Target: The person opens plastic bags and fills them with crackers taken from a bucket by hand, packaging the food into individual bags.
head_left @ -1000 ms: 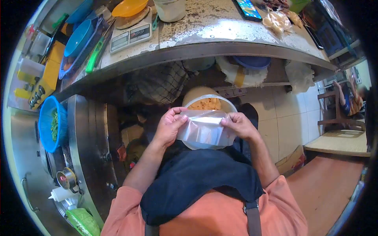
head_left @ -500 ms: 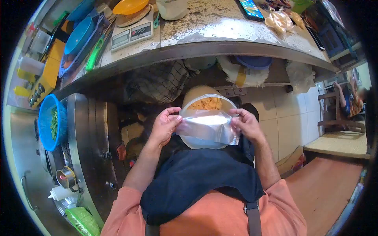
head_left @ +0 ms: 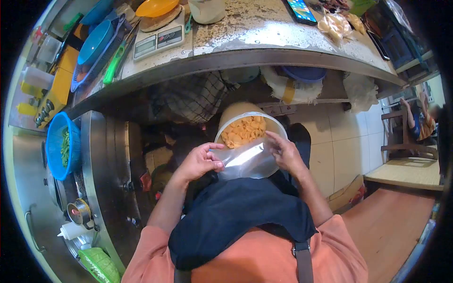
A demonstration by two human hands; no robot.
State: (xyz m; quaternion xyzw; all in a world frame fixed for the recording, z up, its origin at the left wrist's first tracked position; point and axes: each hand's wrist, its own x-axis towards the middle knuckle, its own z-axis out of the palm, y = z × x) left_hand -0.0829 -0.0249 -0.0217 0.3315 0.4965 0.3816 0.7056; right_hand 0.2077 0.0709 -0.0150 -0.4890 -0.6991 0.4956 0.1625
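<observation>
A white bucket [head_left: 278, 123] stands in front of my body, with many orange, shell-like food pieces [head_left: 245, 128] inside it. Over its near half lies a clear plastic bag [head_left: 245, 159], shiny with reflected light. My left hand [head_left: 204, 162] grips the bag's left edge between thumb and fingers. At the bag's right side is my right hand [head_left: 284, 153], its fingers bent around the plastic at the bucket's rim. Part of the grip of each hand is hidden.
A counter [head_left: 245, 35] runs across the front, bearing a kitchen scale [head_left: 158, 41], a phone [head_left: 302, 12] and a white tub [head_left: 206, 10]. To the left, a blue basket [head_left: 62, 146] holds green vegetables. Another person [head_left: 422, 120] is at the far right, beside wooden furniture.
Both hands have come closer together and a little lower with the bag. The bag has tilted and slid toward my body, uncovering more of the orange pieces.
</observation>
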